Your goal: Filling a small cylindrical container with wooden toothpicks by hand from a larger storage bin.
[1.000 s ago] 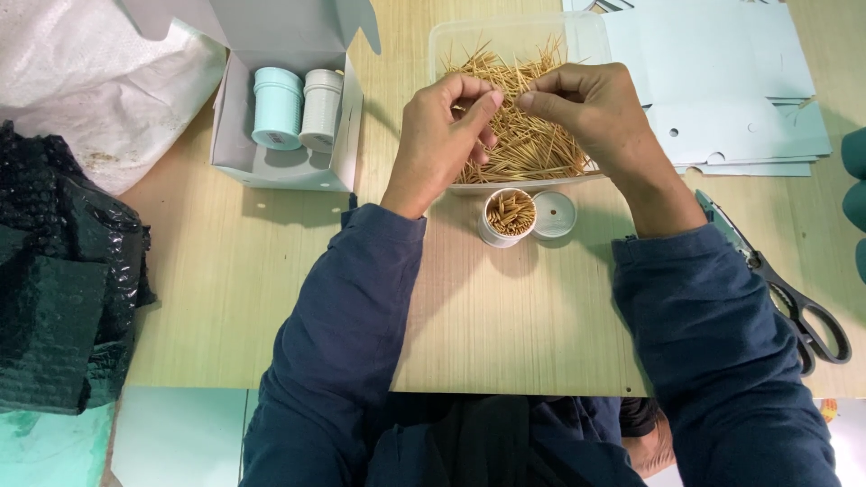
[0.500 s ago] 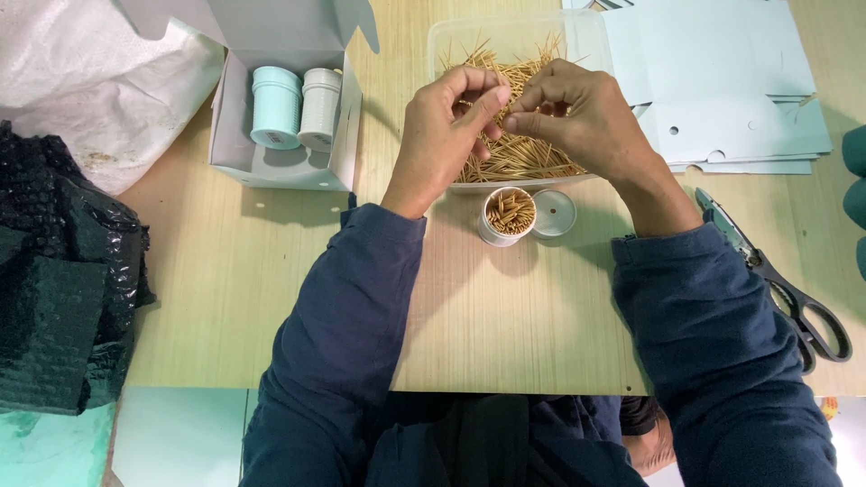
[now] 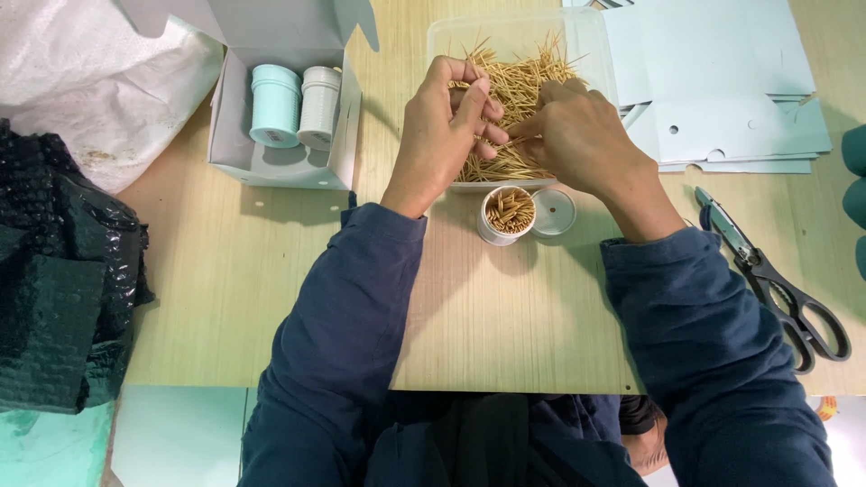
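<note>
Over clear tub of toothpicks: left hand and right hand pinching toothpicks, small open jar and lid just below; scissors rightward, canister box leftward.

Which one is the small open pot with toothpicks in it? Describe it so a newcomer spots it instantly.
Start at the clear plastic tub heaped with loose toothpicks, under both hands at the top of the wooden table. Just in front of its near edge stands a small round white pot, open and packed with upright toothpicks. Its flat lid beside it holds none, and the pots in the box are capped.
</note>
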